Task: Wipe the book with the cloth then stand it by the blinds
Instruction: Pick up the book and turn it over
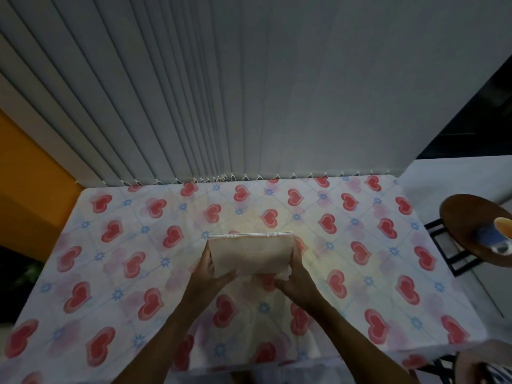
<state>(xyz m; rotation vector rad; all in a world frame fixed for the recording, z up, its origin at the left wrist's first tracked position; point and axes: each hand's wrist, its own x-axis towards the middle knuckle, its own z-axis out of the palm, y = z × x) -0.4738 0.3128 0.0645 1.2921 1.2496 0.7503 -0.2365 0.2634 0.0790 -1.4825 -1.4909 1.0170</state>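
Observation:
A beige book (249, 253) with a white spiral binding along its far edge is held over the middle of the table. My left hand (206, 270) grips its left side and my right hand (296, 275) grips its right side. A pale bit of cloth (285, 273) seems to peek out at the book's near right corner, against my right fingers; I cannot tell whether the hand holds it. The white vertical blinds (194, 106) hang behind the table's far edge, well beyond the book.
The table (110, 245) wears a white cover printed with red hearts and blue flowers. A round brown stool (465, 217) stands at the right with a cup (496, 234) on it. An orange wall (25, 176) is at the left.

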